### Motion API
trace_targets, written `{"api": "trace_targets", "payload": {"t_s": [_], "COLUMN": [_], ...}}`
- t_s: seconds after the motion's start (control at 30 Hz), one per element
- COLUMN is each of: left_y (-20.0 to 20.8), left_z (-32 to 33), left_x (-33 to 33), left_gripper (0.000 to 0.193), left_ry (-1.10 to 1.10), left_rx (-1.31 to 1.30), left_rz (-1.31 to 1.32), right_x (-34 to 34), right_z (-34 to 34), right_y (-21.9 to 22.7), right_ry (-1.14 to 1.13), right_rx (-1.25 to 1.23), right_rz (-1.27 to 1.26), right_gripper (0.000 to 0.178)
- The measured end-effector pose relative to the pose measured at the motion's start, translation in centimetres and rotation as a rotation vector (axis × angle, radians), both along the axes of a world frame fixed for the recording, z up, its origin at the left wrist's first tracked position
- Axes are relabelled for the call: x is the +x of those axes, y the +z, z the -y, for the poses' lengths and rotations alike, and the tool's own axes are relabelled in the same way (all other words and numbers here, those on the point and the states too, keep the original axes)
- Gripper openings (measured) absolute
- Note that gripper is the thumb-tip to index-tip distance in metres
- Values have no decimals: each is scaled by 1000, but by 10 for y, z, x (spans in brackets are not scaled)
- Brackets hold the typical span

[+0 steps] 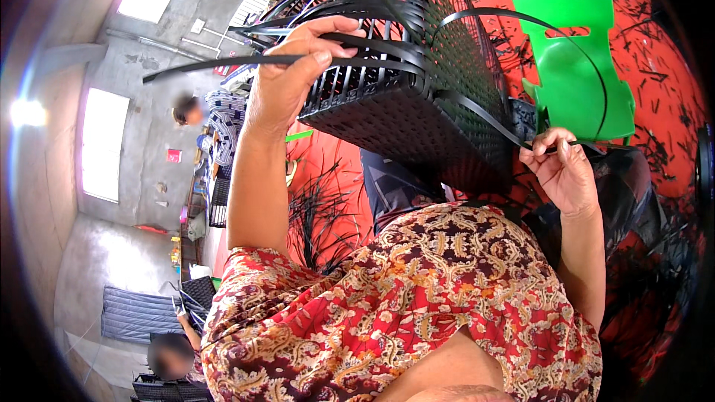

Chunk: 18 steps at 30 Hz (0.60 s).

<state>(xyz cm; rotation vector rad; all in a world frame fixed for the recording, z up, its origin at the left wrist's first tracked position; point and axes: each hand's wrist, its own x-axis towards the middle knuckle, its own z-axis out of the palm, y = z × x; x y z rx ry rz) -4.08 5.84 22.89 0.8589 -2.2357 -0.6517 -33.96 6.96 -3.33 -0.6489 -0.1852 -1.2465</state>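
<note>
A large black woven basket (pixel 402 123) of flat plastic strips rests tilted in front of me, against my legs. Loose strip ends stick out from its far left side. At its left edge my left hand (pixel 287 78) is closed, with a flat black strip (pixel 194 67) pinched between thumb and fingers; another strip passes by the fingertips. To the right of the basket, my right hand (pixel 560 171) pinches a second black strip (pixel 484 114) that comes out of the weave near the corner. A further long strip (pixel 547 18) arches over to the right.
A green plastic chair (pixel 573 67) stands at the far right on a red floor (pixel 652 97) strewn with black strip scraps. A bundle of loose strips (pixel 316 216) lies left of my legs. Two other people (pixel 223 115) are along the left, by the grey wall (pixel 141 134).
</note>
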Motion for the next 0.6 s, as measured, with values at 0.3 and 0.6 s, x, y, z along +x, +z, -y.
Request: {"api": "trace_targets", "payload": {"t_s": [0.3, 0.6], "left_y": [-24, -31], "left_z": [-10, -12], "left_x": [9, 19], "left_gripper": [19, 20], "left_ry": [-16, -21], "left_rx": [-98, -84], "left_rz": [-250, -305], "right_x": [3, 0], "right_z": [-8, -10], "right_y": [6, 8], "right_ry": [12, -4], "right_rx": [-6, -31], "right_rz": [-105, -89], "right_gripper": [28, 26]}}
